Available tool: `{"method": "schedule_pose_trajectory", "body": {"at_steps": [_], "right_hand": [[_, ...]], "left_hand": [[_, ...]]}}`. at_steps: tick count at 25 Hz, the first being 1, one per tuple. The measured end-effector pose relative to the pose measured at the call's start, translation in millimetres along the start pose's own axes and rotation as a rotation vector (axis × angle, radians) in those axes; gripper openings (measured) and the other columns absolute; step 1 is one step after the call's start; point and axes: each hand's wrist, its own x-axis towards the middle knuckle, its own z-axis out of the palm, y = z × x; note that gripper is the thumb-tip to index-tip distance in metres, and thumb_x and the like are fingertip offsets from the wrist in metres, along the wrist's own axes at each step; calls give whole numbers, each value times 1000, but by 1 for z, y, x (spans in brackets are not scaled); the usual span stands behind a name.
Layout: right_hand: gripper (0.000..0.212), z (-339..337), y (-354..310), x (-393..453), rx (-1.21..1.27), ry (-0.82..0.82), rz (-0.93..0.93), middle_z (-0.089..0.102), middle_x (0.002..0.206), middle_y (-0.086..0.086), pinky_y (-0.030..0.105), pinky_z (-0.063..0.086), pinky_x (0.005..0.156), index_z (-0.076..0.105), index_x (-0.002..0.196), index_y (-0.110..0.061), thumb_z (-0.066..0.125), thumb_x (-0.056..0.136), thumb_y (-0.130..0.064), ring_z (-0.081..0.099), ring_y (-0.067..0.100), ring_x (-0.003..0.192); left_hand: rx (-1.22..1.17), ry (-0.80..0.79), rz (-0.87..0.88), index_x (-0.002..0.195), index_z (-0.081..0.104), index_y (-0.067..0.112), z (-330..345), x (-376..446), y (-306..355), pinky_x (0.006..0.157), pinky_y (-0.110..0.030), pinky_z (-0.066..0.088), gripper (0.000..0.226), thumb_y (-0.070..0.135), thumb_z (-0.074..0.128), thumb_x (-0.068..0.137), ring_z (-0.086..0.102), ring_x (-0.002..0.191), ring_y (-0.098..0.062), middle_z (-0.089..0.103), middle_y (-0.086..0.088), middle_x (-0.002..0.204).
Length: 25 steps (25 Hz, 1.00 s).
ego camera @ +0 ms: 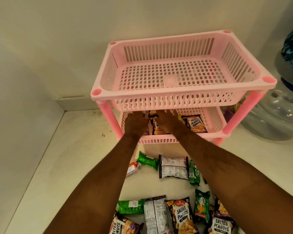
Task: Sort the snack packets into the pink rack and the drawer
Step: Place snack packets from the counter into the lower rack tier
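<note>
With both arms stretched under the top tier of the pink rack, a careless pull-out could have knocked the light frame or dragged packets off the middle shelf. The left hand and right hand lay palm-down on peanut packets at centre frame; whether their fingers gripped was unclear. More snack packets littered the desk below.

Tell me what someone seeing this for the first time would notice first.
The pink rack stands out at centre against the pale wall, its top basket bare. Both hands, left hand and right hand, reach into the middle tier, where salted peanuts packets lie. More snack packets, peanuts and green ones, are scattered on the white counter in front.
</note>
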Motion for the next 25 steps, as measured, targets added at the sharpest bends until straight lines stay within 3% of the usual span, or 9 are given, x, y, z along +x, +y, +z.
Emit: {"method": "schedule_pose_trajectory", "body": {"at_steps": [3,7,10,13,16,19,25], "right_hand": [[51,0,-1,-20,-1,49,-65,27,165,9,55,4,125,35,152,-16,33,107,-39,19,30,153],[48,-10,-7,-61,-2,150,-131,42,157,6,50,10,125,44,147,-16,36,107,-41,33,24,148],[40,-9,-5,-92,3,282,-211,52,143,5,43,26,116,51,139,-17,45,104,-35,45,27,134],[28,2,0,-136,-12,426,-254,53,129,-1,45,32,108,55,124,-24,53,97,-30,46,21,124],[22,20,10,-165,-10,419,-254,52,130,-1,43,36,101,54,115,-27,54,93,-29,48,20,121],[22,39,23,-186,34,364,-221,56,114,-6,39,34,92,54,112,-27,56,90,-27,53,19,107],[25,74,41,-226,115,245,-163,56,109,-12,33,27,88,55,115,-29,60,90,-28,52,15,106]], "left_hand": [[3,20,17,151,36,13,-4,-20,4,106,-44,40,62,48,45,101,45,131,-35,39,-11,154],[-68,167,143,157,28,18,-10,-69,18,113,-40,34,66,52,40,102,40,139,-28,34,-6,161],[-59,249,275,143,50,12,-7,-104,21,111,-39,38,53,43,47,101,49,131,-27,51,-8,148],[-39,330,312,136,56,10,0,-148,21,107,-39,42,48,33,61,93,52,127,-27,58,-8,137],[-27,351,316,122,62,11,8,-183,14,92,-42,51,37,23,66,87,59,113,-28,63,-8,124],[-55,298,213,117,64,13,21,-212,2,84,-42,49,33,17,66,84,59,104,-29,63,-6,118],[-150,33,73,125,59,18,50,-253,-32,99,-38,38,35,21,63,90,49,117,-25,56,-3,128]]}}
